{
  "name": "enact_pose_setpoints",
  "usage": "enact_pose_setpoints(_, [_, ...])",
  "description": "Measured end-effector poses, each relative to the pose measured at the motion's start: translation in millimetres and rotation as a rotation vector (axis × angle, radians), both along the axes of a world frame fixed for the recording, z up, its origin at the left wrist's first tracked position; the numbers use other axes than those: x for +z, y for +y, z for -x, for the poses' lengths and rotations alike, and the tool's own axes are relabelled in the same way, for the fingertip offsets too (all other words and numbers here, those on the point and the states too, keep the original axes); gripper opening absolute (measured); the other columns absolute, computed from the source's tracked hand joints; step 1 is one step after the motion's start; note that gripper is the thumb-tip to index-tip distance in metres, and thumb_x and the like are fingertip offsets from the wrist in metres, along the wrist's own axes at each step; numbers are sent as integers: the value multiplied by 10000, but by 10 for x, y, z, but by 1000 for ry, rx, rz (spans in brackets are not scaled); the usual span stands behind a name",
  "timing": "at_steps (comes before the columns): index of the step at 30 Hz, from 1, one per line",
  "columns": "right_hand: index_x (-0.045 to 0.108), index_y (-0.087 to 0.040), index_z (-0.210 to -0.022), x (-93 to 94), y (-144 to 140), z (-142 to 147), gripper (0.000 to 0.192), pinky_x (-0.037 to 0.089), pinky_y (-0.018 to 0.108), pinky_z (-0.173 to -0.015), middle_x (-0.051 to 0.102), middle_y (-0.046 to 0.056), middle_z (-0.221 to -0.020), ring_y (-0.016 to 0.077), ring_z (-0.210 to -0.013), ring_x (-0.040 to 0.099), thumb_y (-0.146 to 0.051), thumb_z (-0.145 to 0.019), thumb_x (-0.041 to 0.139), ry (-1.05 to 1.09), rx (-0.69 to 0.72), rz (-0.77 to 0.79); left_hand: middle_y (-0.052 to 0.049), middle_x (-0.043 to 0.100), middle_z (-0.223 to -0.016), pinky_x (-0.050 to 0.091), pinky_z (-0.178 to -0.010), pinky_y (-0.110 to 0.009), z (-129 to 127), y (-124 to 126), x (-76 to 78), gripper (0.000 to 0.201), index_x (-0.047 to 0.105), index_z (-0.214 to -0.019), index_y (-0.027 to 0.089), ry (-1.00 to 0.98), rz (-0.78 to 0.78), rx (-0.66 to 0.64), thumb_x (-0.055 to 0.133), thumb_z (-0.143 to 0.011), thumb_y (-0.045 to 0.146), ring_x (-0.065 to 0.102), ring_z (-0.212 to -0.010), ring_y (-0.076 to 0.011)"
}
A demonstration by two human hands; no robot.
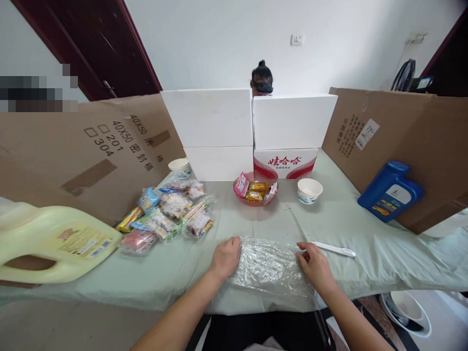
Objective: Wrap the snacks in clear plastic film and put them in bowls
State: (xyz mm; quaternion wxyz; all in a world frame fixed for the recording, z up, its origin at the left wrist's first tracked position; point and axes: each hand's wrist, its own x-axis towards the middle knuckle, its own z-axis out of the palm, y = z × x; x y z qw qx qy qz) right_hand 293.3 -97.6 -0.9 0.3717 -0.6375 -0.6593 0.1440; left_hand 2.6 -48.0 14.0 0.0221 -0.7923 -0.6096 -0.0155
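A clear plastic bag (268, 265) lies flat on the pale green tablecloth in front of me. My left hand (225, 257) pinches its left edge near the far corner, fingers closed. At the bag's opposite side, my right hand (313, 263) has thumb and fingers closed on the right edge. Just beyond the right hand rests a slim white plastic tool (335, 249), its exact kind unclear. Past the bag, a pink see-through bowl (256, 201) holds several wrapped snacks (256, 190).
Several filled clear packets (175, 204) lie left, beside a large pale yellow jug (73, 243). White paper bowls stand at right (309, 191) and back left (180, 168). A blue bottle (393, 192) leans right. White boxes (217, 122) and cardboard (91, 151) wall the table; a person (262, 78) is behind.
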Motion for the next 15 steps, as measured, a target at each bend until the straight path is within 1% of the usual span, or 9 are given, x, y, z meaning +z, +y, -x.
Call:
enact_pose_setpoints(2, [628, -183, -981, 9, 10, 16, 244, 522, 338, -712, 634, 46, -843, 169, -690, 612, -261, -814, 469, 14, 31, -26, -92, 657, -903, 438, -716, -318, 10, 1, -17, 231, 595, -954, 152, -6, -6, -2, 372, -973, 208, 636, -826, -235])
enact_pose_setpoints(4, [628, -192, -960, 19, 2, 22, 226, 521, 333, -709, 636, 48, -853, 169, -704, 613, -246, -833, 449, 12, 33, -65, -92, 656, -906, 437, -721, -321, 19, 2, -32, 227, 595, -957, 153, -14, -12, -2, 377, -974, 214, 635, -834, -238])
enact_pose_setpoints(8, [618, -193, -944, -1, -7, 10, 218, 519, 319, -727, 644, 54, -875, 173, -770, 621, -247, -896, 412, -83, 13, -155, -93, 654, -899, 434, -718, -324, 22, 2, -63, 221, 595, -950, 152, -34, -23, 5, 387, -971, 220, 634, -831, -242])
enact_pose_setpoints(12, [620, -191, -956, -69, 53, -35, 232, 515, 322, -759, 652, 55, -895, 182, -826, 624, -228, -912, 395, -173, 9, -161, -92, 658, -900, 433, -722, -318, 15, -2, -89, 218, 594, -938, 153, -67, -36, 17, 390, -971, 222, 637, -827, -235])
enact_pose_setpoints(15, [640, -185, -950, -33, 93, -96, 228, 502, 380, -804, 652, 72, -904, 225, -872, 612, -240, -903, 423, -216, 8, -156, -70, 663, -895, 440, -712, -301, 58, 9, -49, 181, 590, -945, 166, -100, -34, 18, 423, -962, 233, 642, -818, -215])
